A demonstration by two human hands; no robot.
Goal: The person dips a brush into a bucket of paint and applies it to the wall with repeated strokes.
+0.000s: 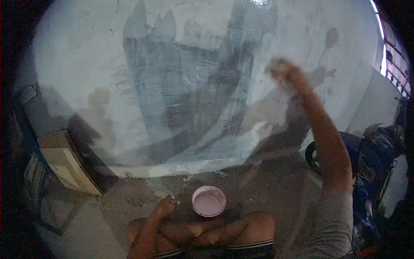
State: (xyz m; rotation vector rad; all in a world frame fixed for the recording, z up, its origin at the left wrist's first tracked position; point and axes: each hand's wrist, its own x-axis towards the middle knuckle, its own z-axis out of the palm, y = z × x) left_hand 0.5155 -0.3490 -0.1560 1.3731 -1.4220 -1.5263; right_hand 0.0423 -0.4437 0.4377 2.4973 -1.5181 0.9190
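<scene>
My right hand point(282, 71) is raised against the wall point(189, 86), blurred, its fingers closed around something pale that I cannot make out. The wall carries a wide dark patch of wet strokes with a pale band along its lower edge. My left hand point(166, 206) hangs low near my crossed legs, fingers loosely curled, holding nothing that I can see. Just to its right a round bowl point(209, 201) of pale pinkish liquid sits on the floor in front of my knees.
A wooden cabinet point(64, 162) leans at the left by the wall. A parked motorbike point(379, 146) stands at the right behind my arm. The concrete floor point(267, 190) is rough and spattered.
</scene>
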